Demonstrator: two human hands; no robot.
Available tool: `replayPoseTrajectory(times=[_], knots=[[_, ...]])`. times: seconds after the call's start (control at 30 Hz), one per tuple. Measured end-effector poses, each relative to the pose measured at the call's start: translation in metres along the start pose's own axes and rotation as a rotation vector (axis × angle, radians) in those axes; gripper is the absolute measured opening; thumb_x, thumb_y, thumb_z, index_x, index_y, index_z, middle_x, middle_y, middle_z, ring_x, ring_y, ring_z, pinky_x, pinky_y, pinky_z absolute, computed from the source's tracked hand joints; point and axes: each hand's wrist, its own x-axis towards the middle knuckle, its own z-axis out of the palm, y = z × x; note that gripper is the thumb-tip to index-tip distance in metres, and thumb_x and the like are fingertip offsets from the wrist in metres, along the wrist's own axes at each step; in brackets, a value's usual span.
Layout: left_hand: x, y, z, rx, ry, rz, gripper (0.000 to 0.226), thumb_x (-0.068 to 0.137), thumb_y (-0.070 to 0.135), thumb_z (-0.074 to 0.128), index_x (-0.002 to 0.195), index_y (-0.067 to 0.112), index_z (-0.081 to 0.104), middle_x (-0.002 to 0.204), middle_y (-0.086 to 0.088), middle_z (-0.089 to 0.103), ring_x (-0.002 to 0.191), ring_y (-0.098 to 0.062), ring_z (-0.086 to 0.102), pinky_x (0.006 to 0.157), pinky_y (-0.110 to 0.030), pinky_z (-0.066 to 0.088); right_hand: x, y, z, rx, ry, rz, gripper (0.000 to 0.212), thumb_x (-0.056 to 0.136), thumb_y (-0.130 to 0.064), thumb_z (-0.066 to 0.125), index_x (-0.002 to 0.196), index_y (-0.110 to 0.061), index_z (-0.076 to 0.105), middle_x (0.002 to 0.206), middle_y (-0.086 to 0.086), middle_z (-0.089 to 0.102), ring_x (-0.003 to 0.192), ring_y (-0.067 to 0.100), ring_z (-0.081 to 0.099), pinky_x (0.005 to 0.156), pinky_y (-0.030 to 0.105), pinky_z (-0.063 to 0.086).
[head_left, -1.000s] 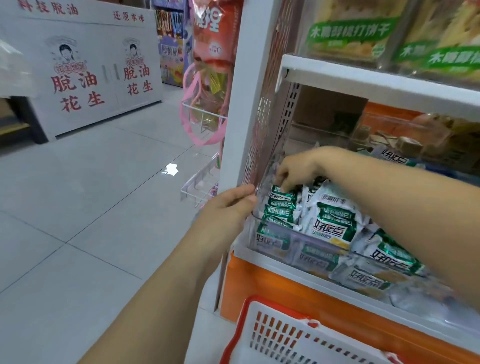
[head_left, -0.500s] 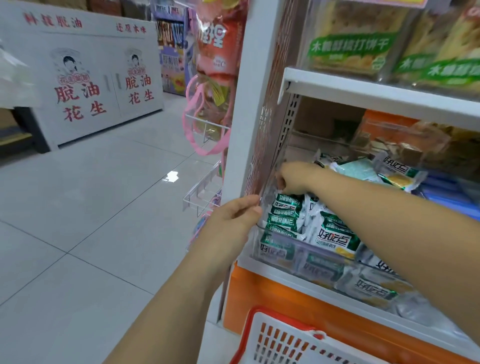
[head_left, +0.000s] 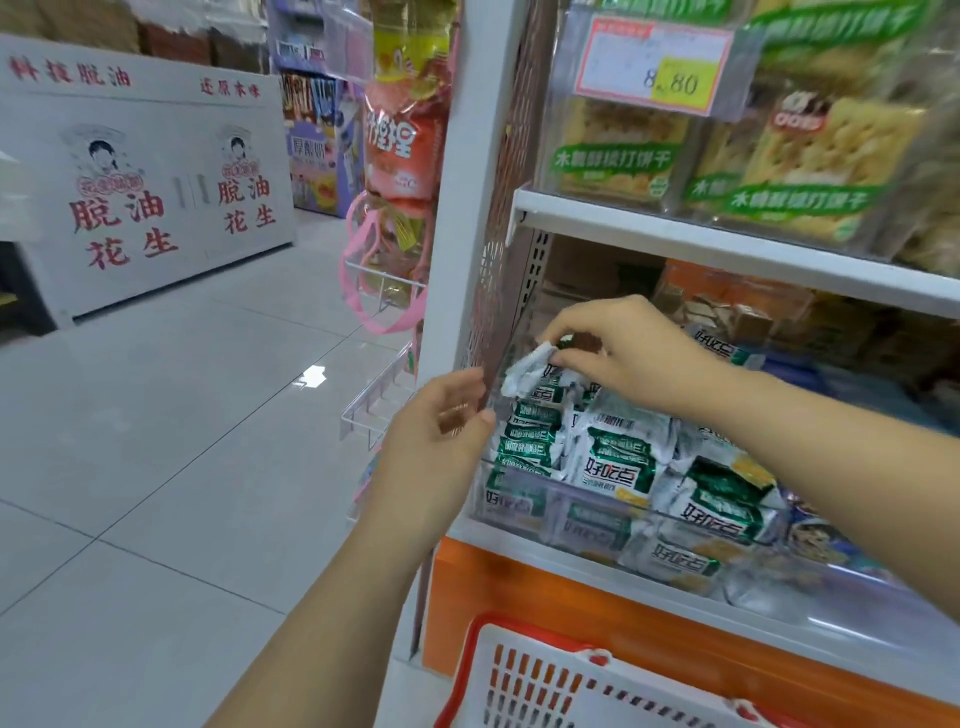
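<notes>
Several green-and-white snack packets (head_left: 615, 467) lie heaped in a clear bin (head_left: 545, 512) on the lower store shelf. My right hand (head_left: 623, 348) reaches in from the right and pinches one packet (head_left: 527, 371) by its crimped end, lifted above the left end of the heap. My left hand (head_left: 441, 441) is at the bin's left front corner, beside the perforated side panel (head_left: 493, 291), fingers loosely curled and holding nothing.
A red and white shopping basket (head_left: 561, 680) sits below the shelf. The upper shelf (head_left: 727, 244) carries cracker packs (head_left: 623, 150) under a price tag (head_left: 660, 67). Snack bags (head_left: 402, 145) hang on the shelf end. Tiled floor (head_left: 171, 415) stretches left to a white display stand (head_left: 145, 176).
My right hand has pulled up out of the heap with one packet pinched. My left hand has shifted slightly up along the bin's corner. The view has tilted upward.
</notes>
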Motion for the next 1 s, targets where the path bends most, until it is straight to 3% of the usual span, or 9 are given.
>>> replayPoseTrajectory(times=[0.13, 0.23, 0.3, 0.37, 0.47, 0.57, 0.63, 0.73, 1.0], knots=[[-0.012, 0.010, 0.004, 0.153, -0.149, 0.143, 0.045, 0.084, 0.030, 0.070, 0.126, 0.037, 0.056, 0.115, 0.023, 0.060, 0.104, 0.010, 0.054, 0.088, -0.013, 0.043, -0.042, -0.028, -0.010, 0.104, 0.039, -0.007, 0.013, 0.086, -0.024, 0.067, 0.097, -0.019, 0.071, 0.079, -0.022, 0.055, 0.077, 0.002, 0.053, 0.072, 0.015, 0.042], [-0.017, 0.013, 0.006, 0.150, -0.240, 0.170, 0.029, 0.087, 0.023, 0.068, 0.115, 0.032, 0.065, 0.098, 0.014, 0.070, 0.085, -0.001, 0.065, 0.079, -0.023, 0.053, -0.061, -0.041, -0.016, 0.246, 0.062, 0.032, 0.013, 0.084, -0.023, 0.068, 0.095, -0.030, 0.068, 0.083, -0.023, 0.061, 0.086, 0.001, 0.057, 0.077, 0.019, 0.045], [-0.018, 0.016, 0.003, 0.067, -0.256, 0.151, 0.025, 0.088, 0.019, 0.066, 0.112, 0.027, 0.066, 0.094, 0.013, 0.071, 0.077, 0.003, 0.065, 0.071, -0.016, 0.050, -0.071, -0.041, -0.020, 0.395, 0.083, 0.135, 0.020, 0.081, -0.028, 0.070, 0.098, -0.037, 0.064, 0.087, -0.022, 0.067, 0.088, -0.003, 0.061, 0.081, 0.015, 0.047], [-0.018, 0.019, -0.001, -0.039, -0.284, 0.105, 0.026, 0.089, 0.018, 0.064, 0.114, 0.025, 0.065, 0.100, 0.013, 0.072, 0.087, 0.003, 0.065, 0.080, -0.018, 0.049, -0.081, -0.036, -0.022, 0.530, 0.082, 0.262, 0.033, 0.071, -0.038, 0.074, 0.102, -0.038, 0.063, 0.095, -0.017, 0.069, 0.089, -0.003, 0.063, 0.084, 0.017, 0.050], [-0.014, 0.018, -0.006, -0.113, -0.324, 0.065, 0.025, 0.090, 0.021, 0.062, 0.114, 0.027, 0.065, 0.110, 0.009, 0.070, 0.107, -0.012, 0.064, 0.099, -0.036, 0.048, -0.090, -0.031, -0.019, 0.663, 0.064, 0.351, 0.036, 0.060, -0.039, 0.073, 0.093, -0.028, 0.067, 0.088, -0.006, 0.071, 0.083, 0.003, 0.067, 0.080, 0.020, 0.053], [-0.013, 0.015, -0.006, -0.234, -0.373, 0.022, 0.022, 0.087, 0.024, 0.067, 0.108, 0.029, 0.068, 0.116, 0.002, 0.069, 0.114, -0.021, 0.062, 0.102, -0.042, 0.044, -0.092, -0.036, -0.016, 0.730, 0.120, 0.353, 0.011, 0.073, -0.022, 0.073, 0.075, -0.015, 0.065, 0.073, -0.003, 0.070, 0.070, 0.005, 0.065, 0.067, 0.013, 0.049], [-0.013, 0.014, -0.005, -0.319, -0.378, -0.012, 0.023, 0.084, 0.024, 0.069, 0.107, 0.026, 0.068, 0.115, 0.000, 0.070, 0.113, -0.022, 0.063, 0.098, -0.037, 0.047, -0.091, -0.039, -0.015, 0.740, 0.145, 0.349, 0.012, 0.079, -0.014, 0.071, 0.072, -0.016, 0.062, 0.068, -0.006, 0.065, 0.067, 0.005, 0.062, 0.064, 0.012, 0.047], [-0.016, 0.017, -0.002, -0.416, -0.364, -0.100, 0.032, 0.077, 0.026, 0.062, 0.108, 0.020, 0.065, 0.106, -0.001, 0.073, 0.101, -0.015, 0.068, 0.085, -0.026, 0.053, -0.090, -0.044, -0.015, 0.757, 0.180, 0.362, 0.010, 0.085, -0.013, 0.066, 0.077, -0.013, 0.060, 0.069, -0.003, 0.060, 0.065, 0.005, 0.057, 0.065, 0.012, 0.047], [-0.017, 0.023, 0.001, -0.544, -0.310, -0.422, 0.044, 0.070, 0.034, 0.067, 0.107, 0.012, 0.061, 0.102, -0.004, 0.073, 0.085, -0.018, 0.073, 0.082, -0.035, 0.054, -0.084, -0.041, -0.010, 0.936, 0.161, 0.578, 0.013, 0.095, -0.020, 0.054, 0.087, -0.010, 0.060, 0.088, 0.028, 0.065, 0.067, 0.017, 0.054, 0.059, 0.018, 0.048]])
